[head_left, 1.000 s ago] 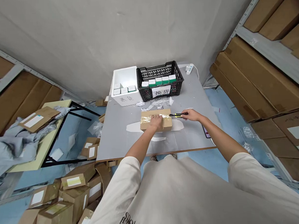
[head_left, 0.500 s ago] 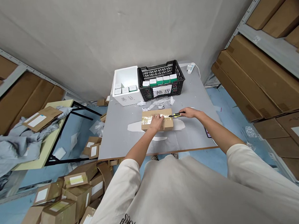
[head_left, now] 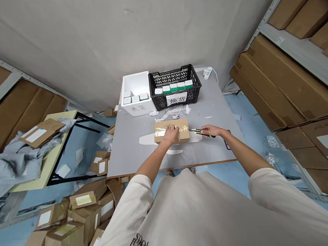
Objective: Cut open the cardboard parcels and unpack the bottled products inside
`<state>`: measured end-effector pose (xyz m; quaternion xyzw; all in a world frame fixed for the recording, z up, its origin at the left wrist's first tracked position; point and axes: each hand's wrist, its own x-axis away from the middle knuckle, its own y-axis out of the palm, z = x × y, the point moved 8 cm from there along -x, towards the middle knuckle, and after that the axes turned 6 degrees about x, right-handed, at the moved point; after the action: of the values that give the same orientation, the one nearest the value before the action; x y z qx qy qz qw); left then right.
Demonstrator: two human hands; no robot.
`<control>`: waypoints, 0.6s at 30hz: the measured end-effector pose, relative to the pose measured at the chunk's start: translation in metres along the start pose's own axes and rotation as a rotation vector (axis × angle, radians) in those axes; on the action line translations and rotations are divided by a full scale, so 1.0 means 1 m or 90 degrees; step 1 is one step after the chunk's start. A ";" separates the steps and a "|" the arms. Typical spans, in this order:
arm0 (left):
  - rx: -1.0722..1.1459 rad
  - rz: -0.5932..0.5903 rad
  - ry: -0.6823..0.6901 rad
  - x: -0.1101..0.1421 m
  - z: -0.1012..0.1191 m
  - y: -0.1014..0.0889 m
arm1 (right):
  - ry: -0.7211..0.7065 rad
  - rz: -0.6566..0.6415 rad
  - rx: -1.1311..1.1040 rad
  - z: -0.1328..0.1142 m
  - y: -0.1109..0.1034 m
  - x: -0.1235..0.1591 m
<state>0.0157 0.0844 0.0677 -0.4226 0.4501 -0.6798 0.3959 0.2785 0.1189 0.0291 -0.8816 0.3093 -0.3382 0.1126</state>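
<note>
A taped cardboard box (head_left: 184, 131) lies on the grey table, over a white backing sheet. My left hand (head_left: 171, 132) presses on its top near the middle, fingers bent and gripping it. In my right hand (head_left: 211, 130) is a black and yellow utility knife (head_left: 199, 131). Its blade points left, close to the box's right end; whether it touches the cardboard I cannot tell. Shiny tape (head_left: 160, 132) runs along the top of the box. A phone (head_left: 227, 144) lies partly hidden by my right forearm.
Behind the box stand a white foam bin (head_left: 136, 109) and a black crate (head_left: 190, 97), both with small white boxes inside. Crumpled plastic (head_left: 175, 110) lies before them. Cartons (head_left: 85, 194) pile up on the floor at left. A side table (head_left: 39, 181) holds grey bags. Shelves flank both sides.
My right hand has drawn the knife to the right, from over the box's top to beside its right end. My left hand stays on the box. The view has shifted slightly.
</note>
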 end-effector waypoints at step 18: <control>0.093 0.097 -0.048 -0.025 -0.017 -0.024 | -0.106 0.285 0.279 -0.049 0.003 0.032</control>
<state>0.0043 0.1188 0.0811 -0.3828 0.4150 -0.6622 0.4927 0.2630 0.0976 0.0817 -0.7709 0.4054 -0.2904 0.3962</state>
